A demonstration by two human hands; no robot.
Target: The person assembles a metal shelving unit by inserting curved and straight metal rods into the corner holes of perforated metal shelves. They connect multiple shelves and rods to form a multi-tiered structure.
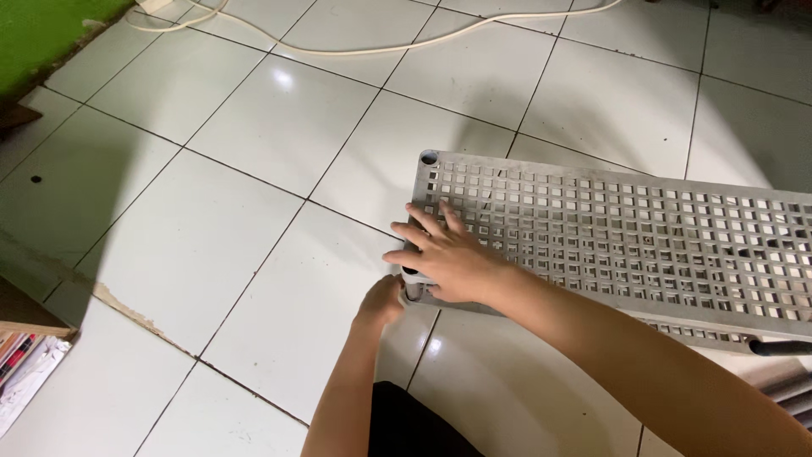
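Down at the bottom edge, a dark black cloth-covered lap (414,423) sits nearest the lens, with two bare forearms running out over it. Right hand (448,258) lies palm down, fingers spread wide and flat, on the near left corner of the grey perforated plastic shelf panel (626,237). That panel is a long rectangle, punched all over with small square holes in tidy rows, its surface matte and a bit dusty, with a round socket hole (429,157) at the far left corner. It rests flat on the floor, stretching from mid-frame out past the right edge. Left hand (382,302) is tucked just under that same near corner, fingers curled in close against the edge; whether it grips anything there, I cannot tell. Beneath it all, glossy white square ceramic floor tiles (254,127) with thin dark grout lines, catching bright reflections. A cream-coloured smooth cable (474,25) snakes across the far tiles. A bright green painted wall (42,30) is at top left. At the lower left, a stack of papers with red and white printed edges (25,368) sits at a brown wooden edge. A dark rounded tube end (778,347) pokes in at far right, just beside the panel's near edge.
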